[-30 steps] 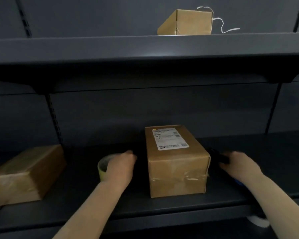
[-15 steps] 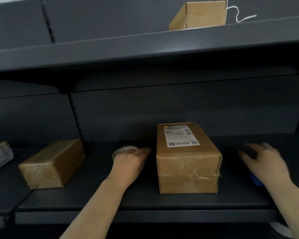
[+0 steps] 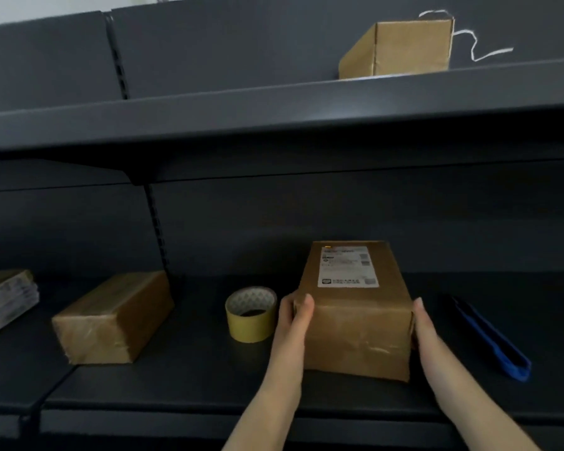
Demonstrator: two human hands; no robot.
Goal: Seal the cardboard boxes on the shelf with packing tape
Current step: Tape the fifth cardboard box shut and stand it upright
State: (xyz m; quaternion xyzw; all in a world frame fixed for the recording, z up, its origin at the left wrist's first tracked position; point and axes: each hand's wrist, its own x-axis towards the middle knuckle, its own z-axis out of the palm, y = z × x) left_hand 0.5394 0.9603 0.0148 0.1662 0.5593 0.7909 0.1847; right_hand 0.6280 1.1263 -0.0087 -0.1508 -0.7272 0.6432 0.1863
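A taped cardboard box point(image 3: 355, 320) with a white shipping label stands on the dark lower shelf point(image 3: 192, 379). My left hand point(image 3: 295, 323) grips its left side, thumb curled over the top edge. My right hand point(image 3: 425, 330) lies against its right side, fingers straight along the wall. A yellow roll of packing tape point(image 3: 251, 315) stands just left of my left hand, untouched. A blue cutter point(image 3: 492, 340) lies on the shelf to the right of my right hand.
A second taped box point(image 3: 111, 320) sits further left, beside a stack of flat cardboard point(image 3: 4, 297) at the left edge. On the upper shelf point(image 3: 274, 112) stands an open box point(image 3: 401, 48) with a white string. The shelf upright point(image 3: 157, 236) runs behind.
My left hand left the tape roll and my right hand left the blue cutter; both closed in on the labelled box's sides. The view shifted left, showing the cardboard stack.
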